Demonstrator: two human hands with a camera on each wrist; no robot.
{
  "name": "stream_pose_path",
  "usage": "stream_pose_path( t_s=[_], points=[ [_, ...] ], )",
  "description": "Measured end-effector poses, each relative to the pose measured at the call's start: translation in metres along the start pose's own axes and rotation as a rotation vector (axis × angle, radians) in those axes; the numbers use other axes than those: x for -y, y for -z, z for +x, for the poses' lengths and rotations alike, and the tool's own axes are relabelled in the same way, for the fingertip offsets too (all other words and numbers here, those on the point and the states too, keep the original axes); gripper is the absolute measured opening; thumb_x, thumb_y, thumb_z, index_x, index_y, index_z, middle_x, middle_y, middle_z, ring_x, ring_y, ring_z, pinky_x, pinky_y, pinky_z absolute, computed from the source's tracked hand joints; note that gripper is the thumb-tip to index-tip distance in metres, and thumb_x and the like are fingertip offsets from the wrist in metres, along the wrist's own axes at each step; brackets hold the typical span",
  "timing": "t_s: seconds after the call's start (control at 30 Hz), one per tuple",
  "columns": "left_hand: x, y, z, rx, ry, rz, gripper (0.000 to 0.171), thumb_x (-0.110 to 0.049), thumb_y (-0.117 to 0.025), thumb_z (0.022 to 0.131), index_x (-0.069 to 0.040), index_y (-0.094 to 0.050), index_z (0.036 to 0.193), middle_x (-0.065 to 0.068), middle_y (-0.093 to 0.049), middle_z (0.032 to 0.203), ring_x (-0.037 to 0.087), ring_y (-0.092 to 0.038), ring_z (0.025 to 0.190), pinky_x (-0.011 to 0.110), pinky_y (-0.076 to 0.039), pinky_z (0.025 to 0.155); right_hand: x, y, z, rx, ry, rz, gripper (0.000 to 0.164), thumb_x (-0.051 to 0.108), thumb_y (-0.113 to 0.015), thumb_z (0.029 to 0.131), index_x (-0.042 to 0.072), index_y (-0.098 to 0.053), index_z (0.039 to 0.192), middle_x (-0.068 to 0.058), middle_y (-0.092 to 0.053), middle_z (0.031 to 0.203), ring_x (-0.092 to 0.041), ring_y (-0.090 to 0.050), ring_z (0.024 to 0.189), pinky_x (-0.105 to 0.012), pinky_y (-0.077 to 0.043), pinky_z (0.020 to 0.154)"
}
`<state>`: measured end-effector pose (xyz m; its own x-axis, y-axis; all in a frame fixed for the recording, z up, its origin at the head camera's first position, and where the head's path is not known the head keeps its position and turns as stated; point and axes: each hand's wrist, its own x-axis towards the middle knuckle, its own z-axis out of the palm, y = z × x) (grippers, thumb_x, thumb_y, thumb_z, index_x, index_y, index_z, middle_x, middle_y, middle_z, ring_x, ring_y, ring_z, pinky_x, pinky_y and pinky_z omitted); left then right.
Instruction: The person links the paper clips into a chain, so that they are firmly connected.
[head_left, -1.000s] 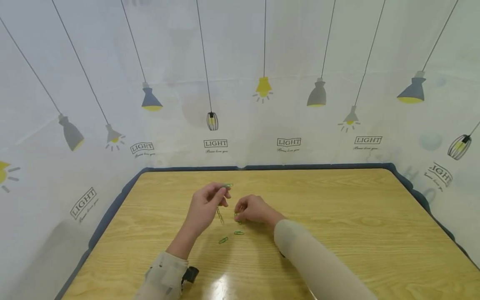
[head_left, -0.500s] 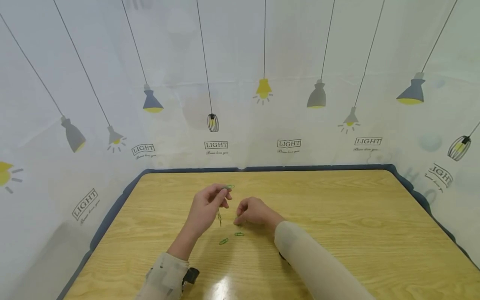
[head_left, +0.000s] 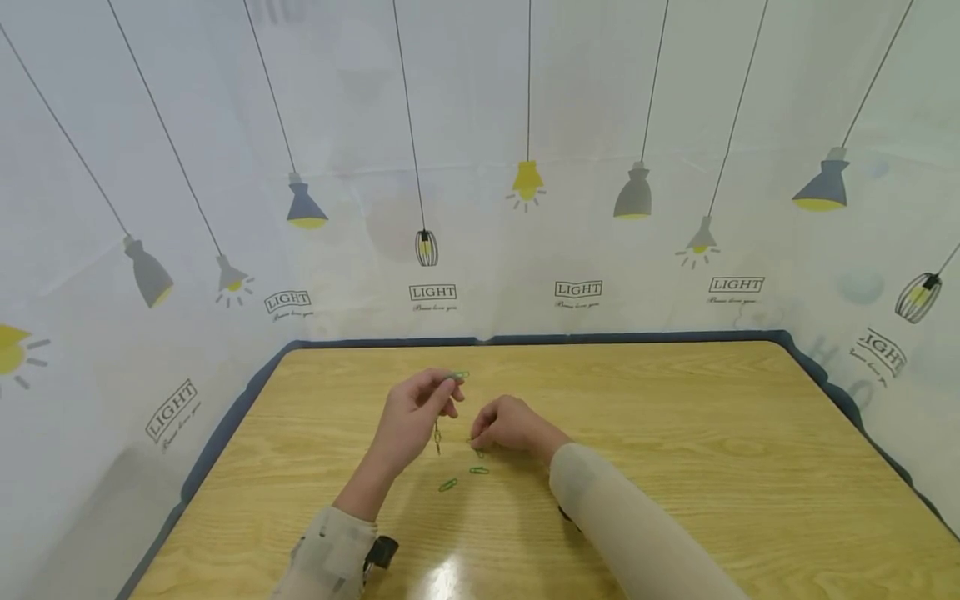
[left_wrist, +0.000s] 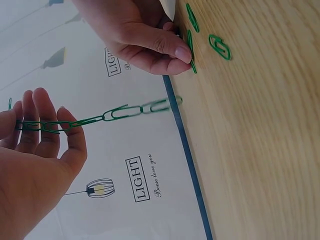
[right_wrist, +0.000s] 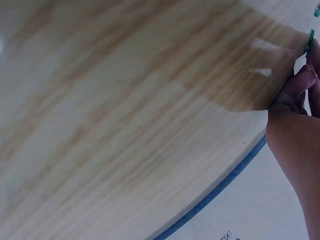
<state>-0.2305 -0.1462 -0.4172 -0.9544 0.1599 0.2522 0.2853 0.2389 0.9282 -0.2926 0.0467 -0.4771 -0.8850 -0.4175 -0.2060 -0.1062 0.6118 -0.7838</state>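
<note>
A chain of linked green paper clips (left_wrist: 125,112) hangs from my left hand (head_left: 408,417), which pinches it near its top between thumb and fingers. One end of the chain pokes out above the fingertips, and its lower end dangles above the table. To the right and a little lower, my right hand (head_left: 512,423) pinches a single green paper clip (left_wrist: 190,47) close to the tabletop. Two loose green paper clips, one left (head_left: 448,484) and one right (head_left: 479,471), lie on the wood just nearer than the right hand. The right wrist view catches only part of that hand (right_wrist: 302,95).
The wood-grain table (head_left: 675,467) has a dark blue edging (head_left: 600,337). Behind and beside it stands a pale backdrop (head_left: 480,108) printed with hanging lamps and the word LIGHT. A small black device (head_left: 382,551) sits at the left sleeve.
The hanging chain has swung from a slant to nearly vertical. Both hands stay almost in place; the right fingers have shifted slightly around their clip. The head view has tilted a little.
</note>
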Motion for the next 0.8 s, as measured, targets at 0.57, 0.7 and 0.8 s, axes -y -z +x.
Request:
stream_pose_path(
  t_s=[0.57, 0.7, 0.8],
  points=[
    [-0.001, -0.002, 0.0, 0.011, 0.007, 0.006, 0.025, -0.022, -0.057, 0.112, -0.004, -0.073, 0.12, 0.018, -0.073, 0.106, 0.011, -0.067, 0.083, 0.022, -0.055, 0.075, 0.008, 0.022, -0.008, 0.088, -0.012, 0.035, 0.01, 0.013, -0.067, 0.104, 0.006, -0.066, 0.097, -0.002, -0.06, 0.08, -0.012, -0.049, 0.065, -0.026, -0.042, 0.062],
    [-0.003, -0.003, 0.001, 0.008, 0.007, 0.012, 0.025, -0.022, -0.058, 0.112, -0.004, -0.073, 0.119, 0.018, -0.073, 0.106, 0.013, -0.067, 0.084, 0.023, -0.054, 0.074, 0.014, 0.045, -0.015, 0.027, 0.003, 0.104, 0.009, 0.011, -0.069, 0.103, 0.003, -0.07, 0.099, -0.006, -0.064, 0.083, -0.015, -0.055, 0.069, -0.031, -0.051, 0.067],
    [-0.005, -0.003, 0.003, 0.01, 0.002, 0.028, 0.024, -0.021, -0.058, 0.111, -0.005, -0.074, 0.118, 0.018, -0.074, 0.106, 0.013, -0.067, 0.083, 0.024, -0.055, 0.076, 0.02, 0.062, -0.024, -0.022, 0.059, 0.156, 0.011, 0.011, -0.069, 0.103, 0.001, -0.073, 0.103, -0.008, -0.069, 0.089, -0.017, -0.064, 0.078, -0.034, -0.059, 0.076]
  ],
)
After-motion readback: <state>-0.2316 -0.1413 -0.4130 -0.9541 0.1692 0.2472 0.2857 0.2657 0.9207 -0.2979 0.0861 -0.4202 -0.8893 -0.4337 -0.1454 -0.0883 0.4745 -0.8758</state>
